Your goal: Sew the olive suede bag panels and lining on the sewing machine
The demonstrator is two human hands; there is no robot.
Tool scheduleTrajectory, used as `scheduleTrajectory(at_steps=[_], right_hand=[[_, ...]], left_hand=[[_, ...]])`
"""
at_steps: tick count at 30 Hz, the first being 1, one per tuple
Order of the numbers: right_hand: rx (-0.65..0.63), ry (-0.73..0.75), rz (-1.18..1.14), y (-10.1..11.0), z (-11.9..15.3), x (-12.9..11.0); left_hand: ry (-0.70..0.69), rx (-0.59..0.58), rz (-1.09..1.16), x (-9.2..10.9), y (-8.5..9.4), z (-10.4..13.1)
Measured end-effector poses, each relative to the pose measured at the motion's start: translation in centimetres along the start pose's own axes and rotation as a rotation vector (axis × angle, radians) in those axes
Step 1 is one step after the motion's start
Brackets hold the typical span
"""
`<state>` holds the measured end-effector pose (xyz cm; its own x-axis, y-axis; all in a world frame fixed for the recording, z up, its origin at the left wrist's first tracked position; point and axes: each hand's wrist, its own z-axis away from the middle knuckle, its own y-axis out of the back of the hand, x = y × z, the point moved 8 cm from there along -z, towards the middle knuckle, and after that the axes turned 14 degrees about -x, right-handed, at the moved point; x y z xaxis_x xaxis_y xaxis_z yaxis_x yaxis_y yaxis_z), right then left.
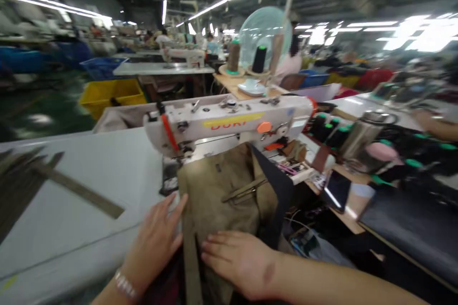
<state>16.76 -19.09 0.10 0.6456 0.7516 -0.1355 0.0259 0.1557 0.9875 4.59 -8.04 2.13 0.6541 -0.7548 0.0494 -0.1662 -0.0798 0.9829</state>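
Note:
An olive garment piece (218, 200) with a zipped slit and a dark edge lies at the needle end of a white sewing machine (229, 121). My left hand (157, 231), with a bracelet at the wrist, has its fingers apart, the fingertips at the cloth's left edge. Flat on the lower part of the same cloth rests my right hand (238, 259), fingers stretched to the left. A narrow olive strip (192, 267) runs down between the two hands. The cloth's lower end is partly hidden by my right hand.
Olive strips (78, 188) lie on the white table (89, 238) at left. Right of the machine are a phone (337, 190), a steel flask (365, 136) and several thread cones. Behind stand a yellow crate (112, 95) and a fan (265, 35). Another person's arm (434, 124) shows at far right.

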Motion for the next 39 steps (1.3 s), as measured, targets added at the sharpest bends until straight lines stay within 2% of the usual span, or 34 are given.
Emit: scheduleTrajectory(at_steps=[2,3,5,8,10,13,19,23,28,31,35,39], right_hand=[[-0.008,-0.020,-0.071,-0.1,0.3,0.2],[-0.008,-0.028,-0.092,-0.1,0.4,0.4],[-0.008,-0.033,-0.122,-0.3,0.4,0.5],[-0.024,-0.023,-0.147,-0.6,0.2,0.5],[-0.034,-0.016,-0.146,-0.7,0.1,0.4],[-0.028,-0.006,-0.136,-0.5,-0.1,0.4],[0.013,0.018,-0.123,0.5,-0.5,0.3],[0.048,0.030,-0.109,1.1,-0.6,0.1],[0.050,0.025,-0.111,1.4,-0.7,0.2],[0.072,0.030,-0.098,1.5,-0.8,0.3],[0.184,0.053,-0.100,1.7,-0.8,0.1],[0.196,0.017,-0.114,1.3,-1.0,0.2]], left_hand=[[-0.030,-0.182,0.065,-0.8,-1.4,-0.2],[-0.037,-0.227,0.142,-1.4,-1.6,-0.6],[-0.007,-0.204,0.373,-2.9,-1.0,-1.4],[0.126,-0.141,0.620,-5.1,0.1,-2.1],[0.174,-0.161,0.658,-5.6,0.1,-2.2],[0.161,-0.218,0.668,-5.2,-0.5,-2.3],[0.146,-0.207,0.648,-4.6,-0.7,-3.0],[0.161,-0.240,0.540,-4.2,-0.6,-3.1],[0.028,-0.220,0.425,-2.4,-0.2,-3.1],[-0.039,-0.226,0.292,-1.1,-0.4,-2.7],[-0.060,-0.286,0.074,0.2,-1.5,-1.5],[-0.052,-0.292,0.006,0.7,-1.9,-0.6]])
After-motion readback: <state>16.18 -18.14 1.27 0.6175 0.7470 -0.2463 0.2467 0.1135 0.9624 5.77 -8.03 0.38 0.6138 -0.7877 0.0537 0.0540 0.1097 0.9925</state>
